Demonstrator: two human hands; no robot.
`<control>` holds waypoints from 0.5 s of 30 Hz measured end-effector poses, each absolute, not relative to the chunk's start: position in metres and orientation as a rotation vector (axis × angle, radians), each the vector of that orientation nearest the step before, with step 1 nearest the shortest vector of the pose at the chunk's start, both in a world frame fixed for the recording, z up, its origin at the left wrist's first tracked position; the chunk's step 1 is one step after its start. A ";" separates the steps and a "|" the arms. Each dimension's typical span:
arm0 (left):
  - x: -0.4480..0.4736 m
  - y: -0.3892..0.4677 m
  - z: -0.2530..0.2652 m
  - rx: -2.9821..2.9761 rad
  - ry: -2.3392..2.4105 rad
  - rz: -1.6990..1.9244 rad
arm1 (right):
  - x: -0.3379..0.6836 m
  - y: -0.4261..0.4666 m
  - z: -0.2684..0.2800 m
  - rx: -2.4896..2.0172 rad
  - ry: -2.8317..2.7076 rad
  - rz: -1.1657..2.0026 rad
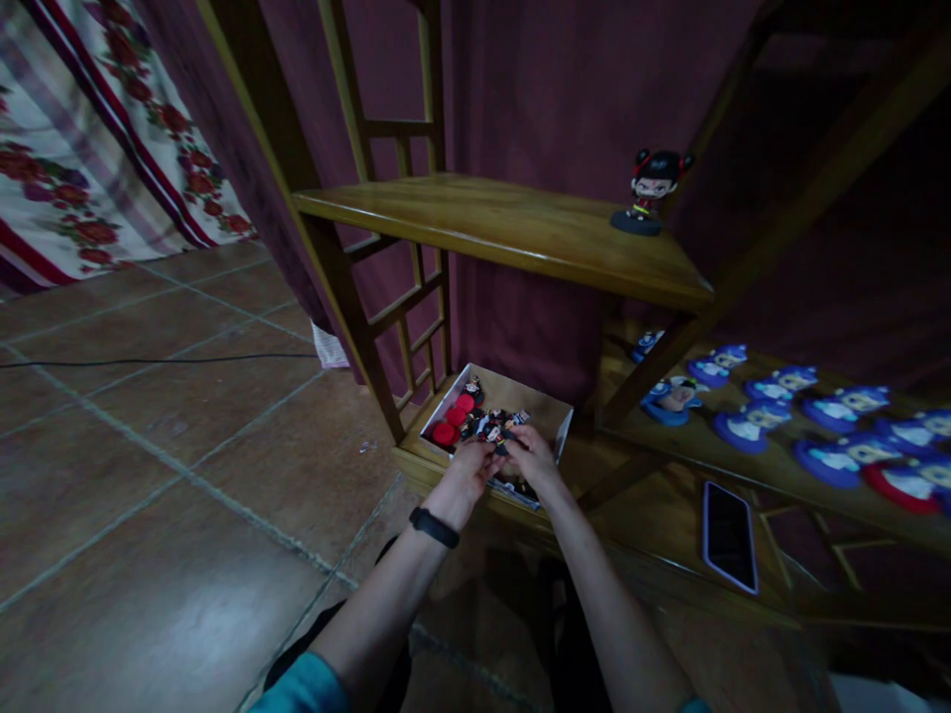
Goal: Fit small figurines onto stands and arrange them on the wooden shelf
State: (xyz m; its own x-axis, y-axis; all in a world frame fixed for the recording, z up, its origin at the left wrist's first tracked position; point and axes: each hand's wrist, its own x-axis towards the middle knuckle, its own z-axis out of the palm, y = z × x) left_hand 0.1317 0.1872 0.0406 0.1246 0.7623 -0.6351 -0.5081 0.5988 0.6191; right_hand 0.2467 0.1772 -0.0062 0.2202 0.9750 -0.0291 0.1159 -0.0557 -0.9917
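Observation:
A white cardboard box [554, 404] stands on the low wooden shelf, with several small black-haired figurines [474, 388] and red round bases [446, 433] inside. Over the box, my left hand [475, 460] and my right hand [532, 453] meet at one small figurine [496, 434] with a dark base. The fingers of both hands are closed on it. A dark band circles my left wrist. My fingertips cover part of the figurine, and my hands hide the near side of the box.
One larger figurine [648, 193] stands on the upper wooden shelf [475, 218]. To the right, several blue-based figurines [754, 421] line another shelf. A phone [729, 535] lies on the low shelf at right. A black cable [163, 358] crosses the tiled floor [149, 555].

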 end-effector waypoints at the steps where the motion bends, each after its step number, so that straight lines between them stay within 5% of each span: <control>1: 0.132 0.187 0.041 0.276 1.101 0.943 | 0.246 0.177 -0.006 -1.422 -1.110 1.017; 15: 0.133 0.188 0.041 0.318 1.136 0.927 | 0.246 0.175 -0.001 -1.414 -1.129 0.995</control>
